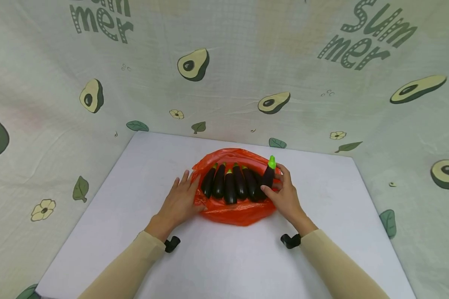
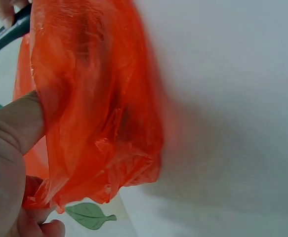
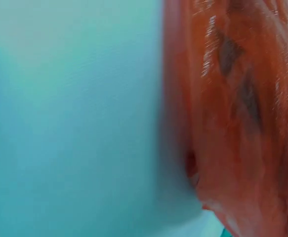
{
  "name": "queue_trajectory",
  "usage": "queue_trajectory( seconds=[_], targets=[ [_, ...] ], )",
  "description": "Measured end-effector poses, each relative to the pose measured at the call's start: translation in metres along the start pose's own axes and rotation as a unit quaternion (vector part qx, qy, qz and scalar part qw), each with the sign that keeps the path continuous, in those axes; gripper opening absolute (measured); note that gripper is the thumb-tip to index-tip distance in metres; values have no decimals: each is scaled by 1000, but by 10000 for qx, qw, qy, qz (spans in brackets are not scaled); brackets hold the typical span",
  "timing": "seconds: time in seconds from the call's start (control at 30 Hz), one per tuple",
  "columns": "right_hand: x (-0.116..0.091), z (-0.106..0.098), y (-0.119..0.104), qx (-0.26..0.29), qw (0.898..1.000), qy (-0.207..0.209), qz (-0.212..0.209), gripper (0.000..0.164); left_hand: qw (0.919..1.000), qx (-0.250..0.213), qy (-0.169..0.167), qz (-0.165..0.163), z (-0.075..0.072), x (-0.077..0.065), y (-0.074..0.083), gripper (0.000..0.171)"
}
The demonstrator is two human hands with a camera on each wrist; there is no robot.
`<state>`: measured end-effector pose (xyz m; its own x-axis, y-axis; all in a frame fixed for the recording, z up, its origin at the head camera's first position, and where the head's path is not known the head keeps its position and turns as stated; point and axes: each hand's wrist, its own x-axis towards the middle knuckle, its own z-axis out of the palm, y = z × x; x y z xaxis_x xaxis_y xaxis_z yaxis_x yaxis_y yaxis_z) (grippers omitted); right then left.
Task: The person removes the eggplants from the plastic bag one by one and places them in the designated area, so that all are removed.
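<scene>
A red plastic bag (image 1: 243,216) lies with its mouth spread wide on the white table. Several dark, glossy eggplants (image 1: 230,189) with green stems stand side by side inside it. At the bag's right end my right hand (image 1: 286,198) holds one eggplant (image 1: 268,176) between thumb and fingers, its bright green stem upward. My left hand (image 1: 181,199) rests against the bag's left side, fingers spread and fairly straight. In the left wrist view, the left thumb (image 2: 22,118) reaches behind the near wall of the bag (image 2: 99,108). The right wrist view shows mostly bag plastic (image 3: 237,138); that hand is hidden there.
The white table (image 1: 224,261) extends around the bag on all sides. A pale cloth (image 1: 228,99) printed with avocados, leaves and lettering hangs behind and along both sides. Small black devices (image 1: 290,241) sit on both wrists, below the sleeves.
</scene>
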<state>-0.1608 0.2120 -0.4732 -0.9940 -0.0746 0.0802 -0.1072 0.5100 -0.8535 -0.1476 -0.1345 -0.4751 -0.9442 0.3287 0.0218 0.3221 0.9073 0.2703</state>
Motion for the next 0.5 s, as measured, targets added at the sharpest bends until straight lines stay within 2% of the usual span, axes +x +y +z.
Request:
queue_trajectory(
  seconds=[0.23, 0.37, 0.5],
  targets=[
    [-13, -2, 22, -419, 9966, -98, -699, 89, 9997, 232, 54, 87, 6, -2, -2, 106],
    [-15, -5, 27, -531, 9948, -161, -859, 87, 9997, 229, 37, 111, 8, -2, -2, 107],
    [-15, -6, 26, -479, 9946, -24, -924, 86, 9996, 237, 38, 160, 8, -2, -1, 107]
  ],
)
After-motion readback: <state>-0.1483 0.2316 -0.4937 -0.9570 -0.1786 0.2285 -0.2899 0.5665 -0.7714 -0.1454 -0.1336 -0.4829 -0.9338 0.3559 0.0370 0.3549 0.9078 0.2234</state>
